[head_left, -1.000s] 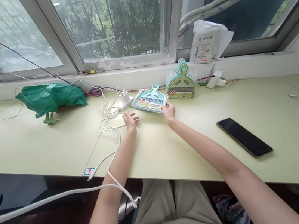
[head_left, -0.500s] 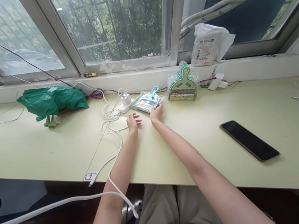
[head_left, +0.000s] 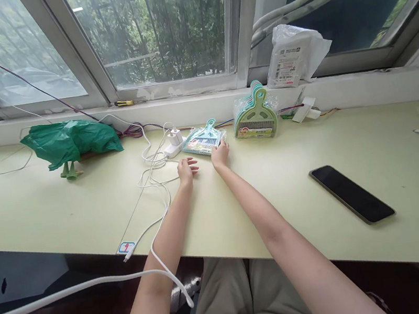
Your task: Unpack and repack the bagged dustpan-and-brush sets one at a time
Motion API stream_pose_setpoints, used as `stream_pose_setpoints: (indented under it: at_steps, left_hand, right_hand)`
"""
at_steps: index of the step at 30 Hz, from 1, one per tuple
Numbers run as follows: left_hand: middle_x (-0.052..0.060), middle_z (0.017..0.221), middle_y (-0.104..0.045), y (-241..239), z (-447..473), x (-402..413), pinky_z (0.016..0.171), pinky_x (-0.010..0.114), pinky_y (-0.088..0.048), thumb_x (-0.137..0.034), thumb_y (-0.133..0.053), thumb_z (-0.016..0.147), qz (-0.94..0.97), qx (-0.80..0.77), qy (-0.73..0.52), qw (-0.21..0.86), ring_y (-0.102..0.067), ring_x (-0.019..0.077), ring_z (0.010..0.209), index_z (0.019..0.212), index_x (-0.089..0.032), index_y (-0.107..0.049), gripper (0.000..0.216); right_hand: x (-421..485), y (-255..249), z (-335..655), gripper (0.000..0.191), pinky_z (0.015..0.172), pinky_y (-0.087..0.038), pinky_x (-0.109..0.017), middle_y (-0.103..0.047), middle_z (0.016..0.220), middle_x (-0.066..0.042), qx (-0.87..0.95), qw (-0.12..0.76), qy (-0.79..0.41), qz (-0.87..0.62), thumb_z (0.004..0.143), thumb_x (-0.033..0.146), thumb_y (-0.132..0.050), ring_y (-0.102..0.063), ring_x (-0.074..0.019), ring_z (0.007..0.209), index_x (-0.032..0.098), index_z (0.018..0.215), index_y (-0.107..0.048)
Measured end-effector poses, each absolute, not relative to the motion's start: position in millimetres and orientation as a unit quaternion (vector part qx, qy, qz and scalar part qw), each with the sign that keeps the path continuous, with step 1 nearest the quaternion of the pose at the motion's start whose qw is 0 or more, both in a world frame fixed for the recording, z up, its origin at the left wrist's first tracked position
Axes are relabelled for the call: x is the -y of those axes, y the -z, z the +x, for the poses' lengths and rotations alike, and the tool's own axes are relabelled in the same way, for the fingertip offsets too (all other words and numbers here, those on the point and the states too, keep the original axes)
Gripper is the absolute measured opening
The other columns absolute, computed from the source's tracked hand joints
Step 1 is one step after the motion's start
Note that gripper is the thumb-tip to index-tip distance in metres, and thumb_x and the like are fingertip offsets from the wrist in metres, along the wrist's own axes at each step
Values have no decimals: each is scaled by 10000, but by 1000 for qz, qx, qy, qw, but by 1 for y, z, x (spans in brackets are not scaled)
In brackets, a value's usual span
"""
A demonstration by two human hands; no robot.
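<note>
A blue mini dustpan and brush set [head_left: 202, 141] in clear wrapping lies toward the back of the table, its handle pointing at the window. My right hand [head_left: 220, 154] has its fingers closed around the set's near right corner. Just in front of the set rests my left hand [head_left: 187, 170], holding nothing, fingers apart and slightly curled. Right of them stands a stack of similar dustpan sets [head_left: 256, 118], a green one foremost, leaning by the wall in clear plastic.
White cables [head_left: 152, 174] run from a power strip with a charger [head_left: 175, 140], left of my hands. A green plastic bag [head_left: 71, 140] sits further left. A black phone [head_left: 352, 192] lies at right. A wrapped box [head_left: 289, 59] and a screwdriver [head_left: 124, 103] are on the sill.
The blue dustpan set has turned slightly, its handle swinging left, and now lies flatter. My right hand has shifted a little with it. My left hand stays nearly still.
</note>
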State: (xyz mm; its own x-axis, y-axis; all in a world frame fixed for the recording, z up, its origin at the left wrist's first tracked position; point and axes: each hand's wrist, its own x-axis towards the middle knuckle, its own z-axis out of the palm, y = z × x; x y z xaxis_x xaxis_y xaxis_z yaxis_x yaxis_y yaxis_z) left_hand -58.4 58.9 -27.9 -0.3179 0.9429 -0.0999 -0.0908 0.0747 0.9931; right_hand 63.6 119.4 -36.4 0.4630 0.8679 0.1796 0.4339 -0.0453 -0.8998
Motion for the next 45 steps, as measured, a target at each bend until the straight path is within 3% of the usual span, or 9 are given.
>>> stream_pose_setpoints:
  at_steps: [10,14,18,21,25,32,37,40,45]
  left_hand:
    - [93,949,-690,32,-59,-62,566,255,-485,-279,-316,889,437,-606,-522,412,-607,115,589,941,-167,-544,259]
    - [127,1078,-666,38,-57,-63,804,386,-525,-251,-393,871,539,-640,-461,294,-646,222,908,976,-180,-579,224]
    - [149,1406,-498,46,-50,-64,1108,480,-329,-194,-449,850,723,-616,-306,61,-417,302,1327,1231,-161,-553,396]
    - [117,1541,-347,49,-48,-73,1182,532,-170,-236,-416,889,782,-581,-224,30,-277,298,1436,1389,-174,-441,504]
    - [109,1546,-347,47,-55,-91,1170,611,-73,-336,-373,934,794,-580,-176,47,-241,307,1456,1430,-206,-402,514]
    - [89,1487,-432,42,-62,-113,1113,499,-262,-394,-368,935,799,-579,-160,6,-415,290,1335,1405,-286,-457,491]
    - [126,1436,-469,40,-54,-124,1068,515,-286,-378,-371,930,800,-579,-158,-19,-435,320,1296,1380,-270,-500,481]
    - [143,1417,-477,40,-50,-130,1095,537,-240,-381,-374,929,805,-572,-156,-33,-422,332,1302,1384,-263,-503,486]
    - [148,1413,-469,43,-41,-136,1141,563,-129,-382,-399,924,804,-567,-170,-51,-400,344,1318,1384,-284,-507,483]
  right_hand:
    - [-127,42,82,312,931,-426,-455,-526,1171,-177,491,440,-173,-731,849,177,-469,-484,-311,1140,159,1117,-626]
    - [-129,43,85,376,881,-443,-395,-513,1189,-162,493,422,-173,-741,876,203,-445,-568,-278,1039,170,1220,-594]
    - [-129,46,88,397,834,-454,-367,-507,1198,-151,517,404,-165,-737,892,223,-421,-614,-249,941,175,1255,-575]
    - [-130,47,92,412,842,-454,-365,-532,1191,-151,538,387,-156,-733,898,241,-419,-619,-258,955,167,1273,-574]
    - [-132,48,99,442,883,-440,-369,-556,1224,-165,555,377,-164,-723,912,256,-408,-604,-265,1016,165,1322,-547]
    - [-142,45,119,426,934,-413,-323,-645,1158,-130,586,380,-185,-691,921,393,-475,-566,-238,1120,166,1266,-581]
    - [-141,47,137,471,872,-443,-293,-670,1016,-80,555,449,-205,-669,902,404,-499,-620,-200,987,150,1298,-501]
    - [-132,48,156,336,882,-441,-288,-637,1095,-99,522,523,-121,-663,916,265,-402,-598,-186,1023,164,1207,-537]
    - [-127,51,218,420,1076,-314,-349,-505,1328,-169,364,573,68,-731,836,148,-422,-414,-236,1287,111,1251,-478]
